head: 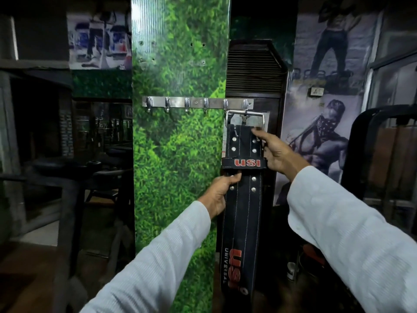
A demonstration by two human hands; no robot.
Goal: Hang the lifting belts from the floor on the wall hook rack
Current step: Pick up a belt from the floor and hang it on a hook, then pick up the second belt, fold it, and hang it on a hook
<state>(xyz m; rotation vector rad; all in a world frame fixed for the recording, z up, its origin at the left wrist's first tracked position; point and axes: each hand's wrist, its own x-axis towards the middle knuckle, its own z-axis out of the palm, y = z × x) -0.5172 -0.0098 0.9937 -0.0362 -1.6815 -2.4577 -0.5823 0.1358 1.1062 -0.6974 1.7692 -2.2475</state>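
A black lifting belt (242, 211) hangs straight down, its long axis vertical, running from above both hands to well below them. Its metal buckle (244, 118) sits just above the right hand (278, 154), looped over the last hook at the right end of the hook rack (197, 103), so the belt looks already caught there. The other five hooks, up and to the left of the left hand (220, 194), are bare.

The right hand is closed on the belt's right edge, its fingertips at the top just under the buckle; it is the hand nearer the hook. The left hand pinches the left edge lower down, just below the keeper loop (243, 163), thumb on the front face.

The loop reads "USI" in red. Further down, below both hands, "USI" appears again in red lengthwise, with "UNIVERSAL" in white beside it.

Letting go should come next, the right hand last, once the buckle sits firm.
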